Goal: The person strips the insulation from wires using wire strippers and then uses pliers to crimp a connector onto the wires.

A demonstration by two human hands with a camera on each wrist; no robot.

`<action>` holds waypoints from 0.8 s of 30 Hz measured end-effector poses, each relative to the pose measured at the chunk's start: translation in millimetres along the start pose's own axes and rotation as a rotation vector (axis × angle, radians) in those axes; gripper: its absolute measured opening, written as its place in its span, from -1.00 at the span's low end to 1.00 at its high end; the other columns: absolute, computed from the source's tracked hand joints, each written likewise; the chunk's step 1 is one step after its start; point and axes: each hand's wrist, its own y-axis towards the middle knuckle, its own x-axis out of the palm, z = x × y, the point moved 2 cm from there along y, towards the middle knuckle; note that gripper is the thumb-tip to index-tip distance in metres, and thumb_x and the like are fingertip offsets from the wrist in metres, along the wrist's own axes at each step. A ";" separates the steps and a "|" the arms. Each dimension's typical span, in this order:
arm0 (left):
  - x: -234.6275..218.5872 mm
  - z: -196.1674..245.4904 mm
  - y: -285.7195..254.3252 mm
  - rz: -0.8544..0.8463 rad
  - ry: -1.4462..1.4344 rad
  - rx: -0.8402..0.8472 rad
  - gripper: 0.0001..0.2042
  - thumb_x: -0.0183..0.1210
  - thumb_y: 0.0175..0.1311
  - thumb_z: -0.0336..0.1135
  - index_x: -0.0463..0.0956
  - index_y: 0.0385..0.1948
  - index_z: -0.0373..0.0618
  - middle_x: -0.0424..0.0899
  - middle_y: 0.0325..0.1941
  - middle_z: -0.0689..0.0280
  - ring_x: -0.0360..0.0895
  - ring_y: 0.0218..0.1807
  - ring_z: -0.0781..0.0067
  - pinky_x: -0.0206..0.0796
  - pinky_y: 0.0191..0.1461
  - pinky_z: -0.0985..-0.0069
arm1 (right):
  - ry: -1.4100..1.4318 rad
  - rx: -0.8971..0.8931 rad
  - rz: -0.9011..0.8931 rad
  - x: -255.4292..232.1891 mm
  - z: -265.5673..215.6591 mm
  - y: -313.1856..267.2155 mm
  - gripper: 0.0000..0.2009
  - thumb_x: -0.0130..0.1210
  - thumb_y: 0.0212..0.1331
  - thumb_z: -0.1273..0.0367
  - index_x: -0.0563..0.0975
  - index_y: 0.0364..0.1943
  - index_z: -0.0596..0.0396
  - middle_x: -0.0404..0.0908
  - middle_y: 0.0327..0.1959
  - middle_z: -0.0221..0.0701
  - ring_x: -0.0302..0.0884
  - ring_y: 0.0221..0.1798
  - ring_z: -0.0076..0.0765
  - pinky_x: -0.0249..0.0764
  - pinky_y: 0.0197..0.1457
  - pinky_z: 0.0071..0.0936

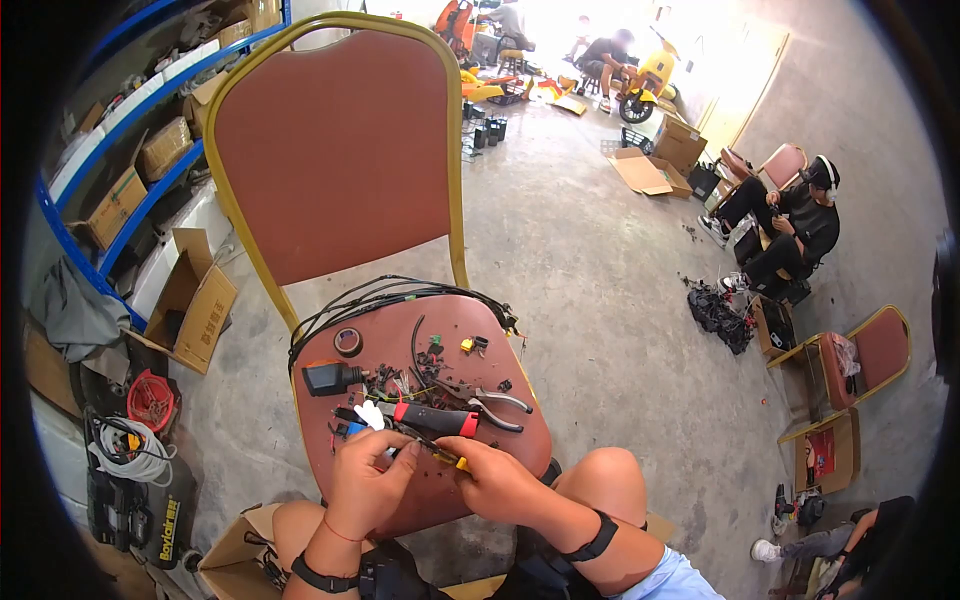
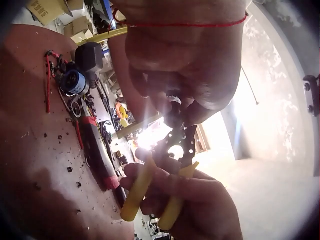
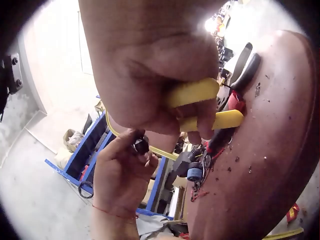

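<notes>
Some work seems done, by the small dark scraps [image 1: 400, 382] on the reddish padded seat [image 1: 480, 318], but left hand [image 1: 368, 488] pinches 1 likely unfinished black piece [image 3: 141, 145], right hand [image 1: 505, 488] grips yellow-handled dark tool [image 2: 136, 196].

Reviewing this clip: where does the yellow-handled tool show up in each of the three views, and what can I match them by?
Head: below centre, the yellow-handled tool in the right hand.
Left wrist: lower middle, both handles slanting down.
Right wrist: right of centre, both handles pointing right.
Shared landmark: the black-and-red tool on the reddish seat.
</notes>
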 end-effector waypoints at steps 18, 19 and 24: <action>6.0 -6.3 -2.7 0.046 -0.045 -0.003 -0.91 0.38 0.23 -0.39 0.73 -0.30 -0.17 0.65 -0.44 0.26 0.51 -0.46 0.47 0.34 -0.40 0.51 | -0.007 0.072 0.061 2.1 1.7 1.5 -0.62 0.21 0.23 0.43 0.56 0.15 0.15 0.69 0.00 -0.08 0.68 0.07 0.04 0.56 0.12 -0.19; 5.5 -6.0 -2.5 0.027 -0.031 -0.005 -0.90 0.37 0.26 -0.40 0.72 -0.29 -0.21 0.65 -0.40 0.25 0.55 -0.44 0.48 0.38 -0.37 0.52 | -0.056 0.054 0.035 1.4 0.9 1.8 -0.63 0.20 0.23 0.43 0.56 0.14 0.16 0.69 0.00 -0.08 0.68 0.07 0.04 0.56 0.12 -0.19; 0.4 2.6 -0.9 -0.015 0.017 0.013 -0.87 0.34 0.31 -0.40 0.70 -0.28 -0.30 0.65 -0.33 0.23 0.60 -0.37 0.52 0.44 -0.30 0.55 | -0.071 -0.027 0.080 4.0 7.2 2.5 -0.62 0.16 0.22 0.47 0.57 0.16 0.17 0.68 0.01 -0.08 0.66 0.07 0.05 0.55 0.13 -0.19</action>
